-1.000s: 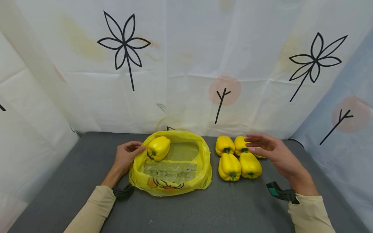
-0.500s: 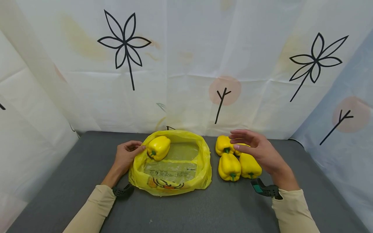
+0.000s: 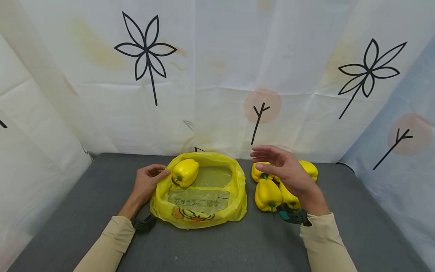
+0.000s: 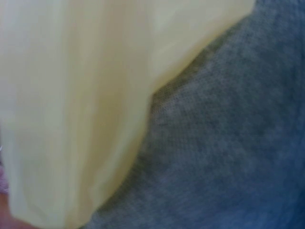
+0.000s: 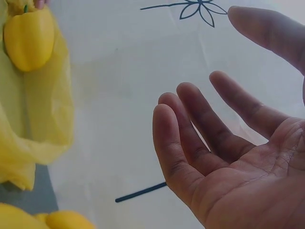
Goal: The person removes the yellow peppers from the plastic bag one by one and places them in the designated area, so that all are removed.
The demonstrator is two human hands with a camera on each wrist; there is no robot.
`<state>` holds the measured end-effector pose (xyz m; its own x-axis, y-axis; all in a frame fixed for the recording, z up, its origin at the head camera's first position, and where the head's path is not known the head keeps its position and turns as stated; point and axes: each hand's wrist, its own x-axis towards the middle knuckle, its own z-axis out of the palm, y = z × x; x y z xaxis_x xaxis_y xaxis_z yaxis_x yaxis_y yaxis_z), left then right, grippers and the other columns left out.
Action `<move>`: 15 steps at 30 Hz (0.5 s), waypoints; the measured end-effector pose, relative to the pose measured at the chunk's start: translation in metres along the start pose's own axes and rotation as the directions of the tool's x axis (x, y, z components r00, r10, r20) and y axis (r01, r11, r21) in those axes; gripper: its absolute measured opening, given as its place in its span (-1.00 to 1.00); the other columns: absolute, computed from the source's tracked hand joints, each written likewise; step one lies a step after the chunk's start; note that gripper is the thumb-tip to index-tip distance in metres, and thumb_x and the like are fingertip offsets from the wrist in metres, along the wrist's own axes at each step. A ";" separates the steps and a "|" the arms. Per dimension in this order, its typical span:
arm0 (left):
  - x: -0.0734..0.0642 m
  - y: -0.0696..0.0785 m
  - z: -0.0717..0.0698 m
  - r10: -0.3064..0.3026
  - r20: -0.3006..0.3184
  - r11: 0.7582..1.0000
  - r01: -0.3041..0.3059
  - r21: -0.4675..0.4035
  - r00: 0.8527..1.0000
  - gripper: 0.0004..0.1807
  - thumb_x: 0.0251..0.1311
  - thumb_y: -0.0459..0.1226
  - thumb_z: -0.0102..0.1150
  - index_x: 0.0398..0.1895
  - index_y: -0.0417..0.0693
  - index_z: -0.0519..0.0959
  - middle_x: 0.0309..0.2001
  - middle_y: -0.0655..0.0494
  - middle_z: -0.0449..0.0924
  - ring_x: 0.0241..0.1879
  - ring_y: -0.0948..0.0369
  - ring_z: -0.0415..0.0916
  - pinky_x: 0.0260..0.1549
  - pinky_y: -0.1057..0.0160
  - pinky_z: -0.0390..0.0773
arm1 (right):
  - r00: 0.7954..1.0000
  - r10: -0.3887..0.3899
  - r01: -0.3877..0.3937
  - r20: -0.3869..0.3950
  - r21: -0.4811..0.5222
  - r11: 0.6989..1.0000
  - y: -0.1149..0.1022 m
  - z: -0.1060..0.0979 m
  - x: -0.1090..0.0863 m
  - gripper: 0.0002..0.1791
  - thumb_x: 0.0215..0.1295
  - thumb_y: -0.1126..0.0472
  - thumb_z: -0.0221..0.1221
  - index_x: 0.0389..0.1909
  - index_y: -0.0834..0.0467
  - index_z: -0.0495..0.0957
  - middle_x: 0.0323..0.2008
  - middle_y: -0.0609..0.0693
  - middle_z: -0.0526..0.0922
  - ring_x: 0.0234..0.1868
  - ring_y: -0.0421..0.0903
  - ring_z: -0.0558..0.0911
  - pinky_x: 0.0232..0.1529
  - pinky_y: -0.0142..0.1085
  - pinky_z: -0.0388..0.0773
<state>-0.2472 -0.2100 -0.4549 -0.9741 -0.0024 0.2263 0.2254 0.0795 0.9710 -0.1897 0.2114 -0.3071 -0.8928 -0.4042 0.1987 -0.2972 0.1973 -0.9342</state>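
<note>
The rim of the yellow plastic bag [image 3: 204, 211] is gripped at its left edge by the left hand [image 3: 147, 184], fingers curled round the plastic, and one yellow bell pepper [image 3: 185, 172] is seen lying inside the bag against that same edge. Just right of the bag, a cluster of yellow peppers [image 3: 267, 194] rests on the grey table [image 3: 217, 245]. Above that cluster the right hand [image 3: 285, 170] is held with fingers spread and relaxed, nothing being grasped.

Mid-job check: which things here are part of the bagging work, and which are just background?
In play:
yellow bag, its rim held by the left hand
pepper in the bag
loose peppers under the empty right hand

Just there:
grey table
flower-print backdrop
</note>
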 end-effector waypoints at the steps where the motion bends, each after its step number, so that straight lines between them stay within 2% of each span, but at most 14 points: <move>1: 0.000 0.000 0.000 0.002 -0.001 1.000 -0.002 0.002 1.000 -0.68 0.32 -0.38 0.32 -0.02 -0.52 0.60 -0.35 0.23 0.66 -0.37 0.31 0.61 -0.37 0.37 0.68 | 1.000 -0.002 0.002 0.002 0.004 1.000 0.000 0.002 0.002 -0.49 0.45 0.30 0.22 0.37 0.24 0.41 0.28 0.23 0.47 0.28 0.21 0.49 0.13 -0.25 0.59; 6: -0.001 0.000 0.001 0.019 0.000 1.000 -0.019 0.006 1.000 -0.66 0.31 -0.35 0.35 -0.01 -0.50 0.60 -0.34 0.22 0.68 -0.36 0.29 0.62 -0.37 0.36 0.69 | 1.000 0.000 0.000 0.015 0.044 0.999 -0.001 0.011 0.013 -0.46 0.43 0.31 0.22 0.38 0.30 0.38 0.28 0.24 0.48 0.28 0.17 0.50 0.16 -0.23 0.57; 15: -0.001 0.000 0.000 0.021 0.002 1.000 -0.021 0.012 1.000 -0.66 0.31 -0.33 0.35 -0.02 -0.49 0.61 -0.34 0.21 0.68 -0.36 0.28 0.62 -0.37 0.35 0.69 | 1.000 -0.011 0.008 0.028 0.109 0.994 -0.002 0.027 0.027 -0.46 0.42 0.37 0.20 0.38 0.33 0.36 0.28 0.29 0.47 0.28 0.23 0.49 0.21 -0.23 0.53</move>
<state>-0.2458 -0.2099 -0.4555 -0.9690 0.0008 0.2469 0.2459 0.0911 0.9650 -0.2044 0.1761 -0.3074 -0.8795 -0.4316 0.2004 -0.2655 0.0956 -0.9594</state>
